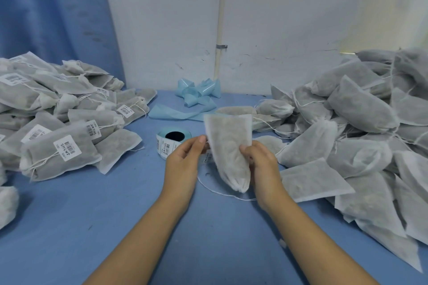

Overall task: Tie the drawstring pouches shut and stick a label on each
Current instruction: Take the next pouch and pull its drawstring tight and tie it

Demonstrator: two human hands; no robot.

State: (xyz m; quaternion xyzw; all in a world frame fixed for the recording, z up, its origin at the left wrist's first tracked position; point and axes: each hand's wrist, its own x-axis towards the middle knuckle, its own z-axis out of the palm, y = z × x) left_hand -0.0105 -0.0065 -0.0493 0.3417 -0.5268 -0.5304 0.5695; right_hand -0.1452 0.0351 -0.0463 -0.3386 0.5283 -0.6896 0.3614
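Our right hand (259, 162) gripped the pouch (228, 141) near its gathered lower end, long axis upright above the counter (115, 203); our left hand (185, 157), nearer the label roll (172, 137) just beyond, touched its left edge; we could not tell its grip.

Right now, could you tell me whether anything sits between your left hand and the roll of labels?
Nothing visible does. The left hand, at the edge of the pouch that the right hand grips, is just in front of the label roll, and the roll's loose strip of labels reaches toward it.
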